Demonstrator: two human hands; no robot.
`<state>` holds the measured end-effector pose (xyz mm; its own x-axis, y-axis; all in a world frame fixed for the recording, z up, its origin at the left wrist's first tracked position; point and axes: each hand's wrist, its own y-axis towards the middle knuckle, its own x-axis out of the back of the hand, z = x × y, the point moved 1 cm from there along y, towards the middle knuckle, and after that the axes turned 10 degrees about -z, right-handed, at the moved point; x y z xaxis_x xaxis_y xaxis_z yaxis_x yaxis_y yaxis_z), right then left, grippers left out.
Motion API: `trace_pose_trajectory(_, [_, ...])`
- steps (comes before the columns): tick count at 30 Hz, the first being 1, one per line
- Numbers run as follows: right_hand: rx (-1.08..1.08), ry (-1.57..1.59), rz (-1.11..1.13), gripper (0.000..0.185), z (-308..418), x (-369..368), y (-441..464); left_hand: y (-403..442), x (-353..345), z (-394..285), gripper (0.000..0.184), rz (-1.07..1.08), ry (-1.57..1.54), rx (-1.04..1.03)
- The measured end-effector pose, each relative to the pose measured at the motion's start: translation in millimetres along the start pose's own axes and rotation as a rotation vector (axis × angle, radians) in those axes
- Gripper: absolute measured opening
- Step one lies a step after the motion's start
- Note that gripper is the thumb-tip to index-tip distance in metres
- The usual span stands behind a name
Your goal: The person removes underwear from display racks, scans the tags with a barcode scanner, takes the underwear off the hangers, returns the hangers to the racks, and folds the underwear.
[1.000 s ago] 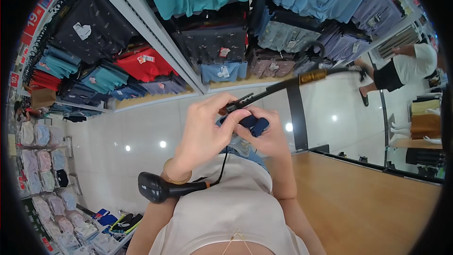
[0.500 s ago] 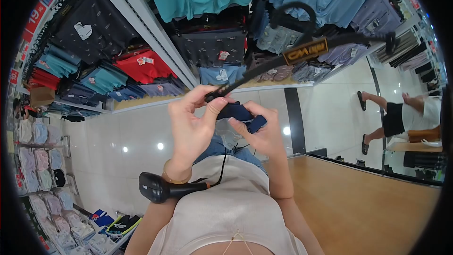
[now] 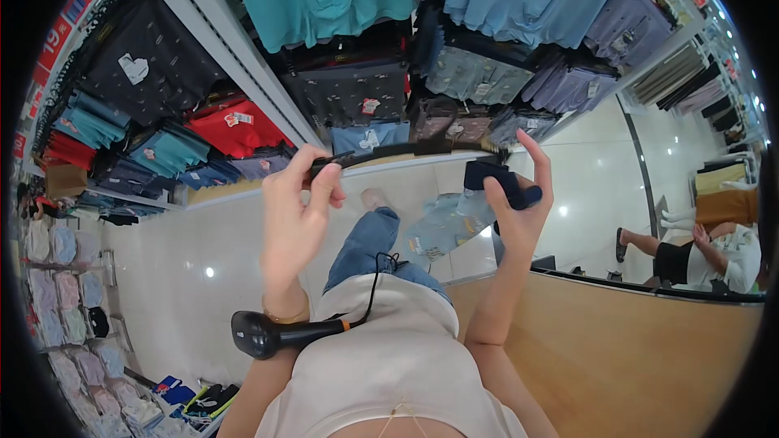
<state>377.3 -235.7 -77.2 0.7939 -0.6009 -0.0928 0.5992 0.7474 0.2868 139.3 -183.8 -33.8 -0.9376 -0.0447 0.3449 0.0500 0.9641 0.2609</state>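
Note:
A black clothes hanger [image 3: 389, 152] spans level between my two hands, its hook up and blurred. My left hand [image 3: 294, 215] pinches the hanger's left end between thumb and fingers. My right hand [image 3: 526, 207] grips the bunched navy band of a garment [image 3: 450, 223], thumb pressed on it, index finger stretched up beside the hanger's right end. Light blue printed fabric hangs from that band, loosely crumpled. Whether the band touches the hanger's right clip I cannot tell. A black handheld barcode scanner [image 3: 280, 334] lies by my left forearm, hanging on a cord.
Racks of hung shorts, teal [image 3: 324, 0], light blue [image 3: 523, 0] and red [image 3: 231, 126], stand ahead. Packaged items [image 3: 73, 276] hang at the left. A wooden counter top [image 3: 617, 349] lies at my right. Another person [image 3: 714, 251] is beyond it at the right.
My hands have moved apart, the right one going right with the garment. The hanger has swung from a slant to nearly level, lower between them. The other person has shifted.

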Motion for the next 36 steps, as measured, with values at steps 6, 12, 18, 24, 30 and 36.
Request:
trace_pose_trajectory(6, [0.144, -0.59, 0.092, 0.029, -18.1, 18.4, 8.9, 1.3, 5.1, 2.2, 0.017, -0.134, -0.183, -0.053])
trace_pose_trajectory(12, [-0.043, -0.623, 0.035, 0.02, -26.5, 26.5, 19.6, 6.5, 6.6, 1.7, 0.018, -0.113, -0.179, -0.043])
trace_pose_trajectory(18, [-0.108, -0.616, -0.19, 0.029, -91.8, 74.3, 92.7, 23.5, -8.6, -4.4, 0.021, -0.191, -0.089, -0.133])
trace_pose_trajectory(24, [-0.414, -1.103, -0.316, 0.052, -198.1, 131.2, 216.6, 46.8, -10.6, 8.4, 0.017, -0.104, 0.014, -0.08])
trace_pose_trajectory(30, [-0.367, -1.375, -0.285, 0.059, -213.5, 120.3, 298.3, 96.9, -27.0, 25.4, 0.015, -0.054, 0.105, -0.016])
trace_pose_trajectory(36, [-0.257, -1.349, -0.266, 0.051, -238.4, 123.8, 348.5, 141.2, -49.4, 45.2, 0.014, -0.051, 0.151, 0.042])
